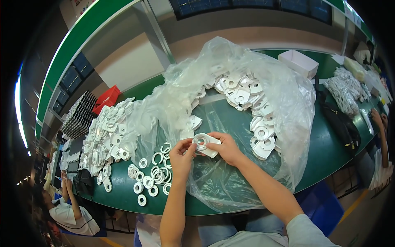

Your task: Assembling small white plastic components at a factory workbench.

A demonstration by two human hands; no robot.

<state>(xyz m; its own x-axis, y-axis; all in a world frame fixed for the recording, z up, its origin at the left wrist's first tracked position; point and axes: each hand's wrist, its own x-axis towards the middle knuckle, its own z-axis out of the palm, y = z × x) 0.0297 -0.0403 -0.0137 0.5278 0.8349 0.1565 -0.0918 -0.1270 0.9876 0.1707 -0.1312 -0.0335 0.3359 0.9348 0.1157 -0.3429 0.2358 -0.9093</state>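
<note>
In the head view, your two hands meet in front of you around one white plastic part (208,152), which you hold over the near stretch of the clear plastic bag (290,103) spread on the green counter (123,187). Your left hand (182,154) pinches the part from its left side, finger and thumb at the round end with the hole; your right hand (225,148) grips it from the right, its thumb lying across the top face. Both are therefore engaged on the same part, and neither is nearer to it than the other. Its long axis runs roughly crosswise between your hands, with the round end toward the left and the broader end slanting right and a little toward you. You cannot tell from here whether the raised circle around the hole is a separate ring or belongs to the part. The loose white rings (158,175) lie on the counter just left of your left forearm, so that hand is the nearer one to them. The curved pile of similar white parts (263,125) lies on the bag, ahead and to the right, nearer your right hand. A larger heap of white parts (109,133) sits farther out to the left, well apart from both hands.
</note>
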